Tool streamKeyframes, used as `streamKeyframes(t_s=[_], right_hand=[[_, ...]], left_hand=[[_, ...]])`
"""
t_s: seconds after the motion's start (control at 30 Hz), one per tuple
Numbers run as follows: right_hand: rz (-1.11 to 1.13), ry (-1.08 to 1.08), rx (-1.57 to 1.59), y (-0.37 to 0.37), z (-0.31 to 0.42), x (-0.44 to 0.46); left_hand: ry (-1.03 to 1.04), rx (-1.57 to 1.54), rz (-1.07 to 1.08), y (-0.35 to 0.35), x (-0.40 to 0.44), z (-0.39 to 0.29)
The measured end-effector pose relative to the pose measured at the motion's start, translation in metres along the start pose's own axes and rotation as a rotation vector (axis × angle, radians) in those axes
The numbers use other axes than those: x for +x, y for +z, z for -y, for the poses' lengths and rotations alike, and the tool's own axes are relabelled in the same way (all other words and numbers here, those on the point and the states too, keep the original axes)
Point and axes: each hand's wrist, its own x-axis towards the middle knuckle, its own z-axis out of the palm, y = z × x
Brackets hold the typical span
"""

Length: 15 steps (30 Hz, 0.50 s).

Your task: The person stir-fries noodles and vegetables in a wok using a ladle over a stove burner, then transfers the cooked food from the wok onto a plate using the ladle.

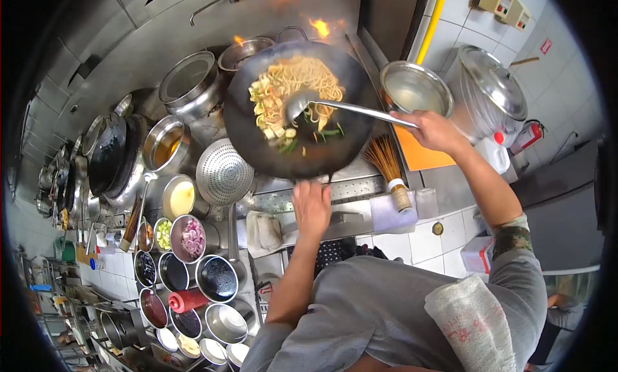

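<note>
A large dark wok point(257, 153) sits over the stove, with noodles point(309, 73), pale chopped cabbage and some green pieces in it. My right hand point(438, 130) is closed around the long handle of a steel ladle point(299, 105), whose bowl rests among the noodles. At the wok's near rim, my left hand point(312, 208) has its fingers curled over the edge where the near handle is; the fingertips are partly hidden. Flames point(318, 27) rise behind the far rim.
To the left are a perforated strainer point(224, 172), a pot of yellow liquid point(182, 198) and several ingredient containers, one with chopped purple onion point(192, 238). On the right stand a bamboo wok brush point(389, 169), a steel bowl of liquid point(417, 92) and a lidded stockpot point(486, 76). A folded cloth point(262, 230) lies in front.
</note>
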Motion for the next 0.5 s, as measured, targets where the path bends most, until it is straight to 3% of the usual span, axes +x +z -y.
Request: streamKeyframes(t_s=[0.07,0.23,0.37,0.47,0.5], right_hand=[[0.081,0.085,-0.084,-0.033,0.014,-0.013],[0.28,0.178,0.499,-0.059,-0.016,-0.024],[0.235,0.095,0.263,-0.038,-0.008,0.003],[0.022,0.105,0.108,-0.005,0.004,0.006],[0.103,0.263,-0.064,-0.028,0.034,0.0]], left_hand=[[0.028,-0.025,0.049,-0.02,-0.014,-0.008],[0.07,-0.068,-0.023,-0.071,0.053,-0.047],[0.044,-0.022,-0.054,-0.026,0.061,-0.021],[0.04,0.029,-0.003,-0.002,0.024,0.001],[0.042,0.001,0.022,-0.009,0.007,0.001]])
